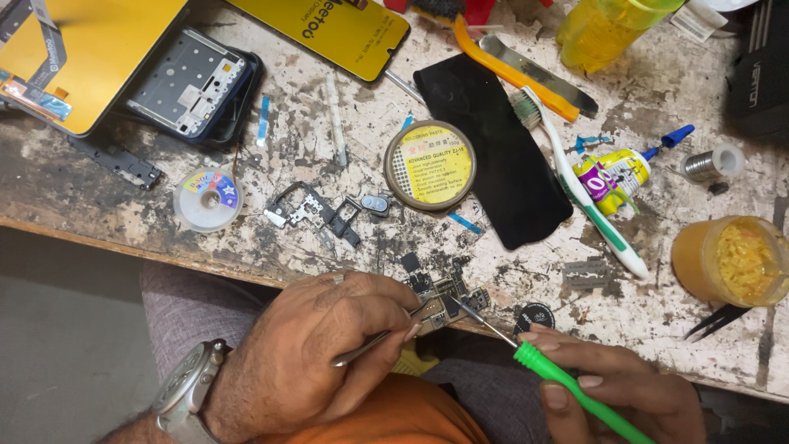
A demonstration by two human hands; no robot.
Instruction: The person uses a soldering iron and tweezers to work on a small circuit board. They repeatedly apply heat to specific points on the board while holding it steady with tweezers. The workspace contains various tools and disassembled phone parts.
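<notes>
Left hand (316, 349) pinches tweezers (370, 341) and right hand (612, 386) grips a green screwdriver (567, 382), both on the circuit board (440, 300) at the bench (123, 205) edge, below the round yellow-labelled tin (430, 165).

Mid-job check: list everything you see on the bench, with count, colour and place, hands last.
circuit board: 1, dark, front bench edge, between the hands
tweezers: 1, silver, in left hand
screwdriver: 1, green handle, in right hand, tip on board
solder paste tin: 1, yellow lid, centre
black pad: 1, right of tin
toothbrush: 1, white and green, right of pad
phone frame: 1, dark blue, upper left
phone screens: 2, yellow film, top left and top centre
solder wick spool: 1, clear, left
glue tube: 1, yellow, right
flux jar: 1, amber, far right
razor blade: 1, grey, right front
wristwatch: 1, silver, left wrist
left hand: 1, lower centre
right hand: 1, lower right
</notes>
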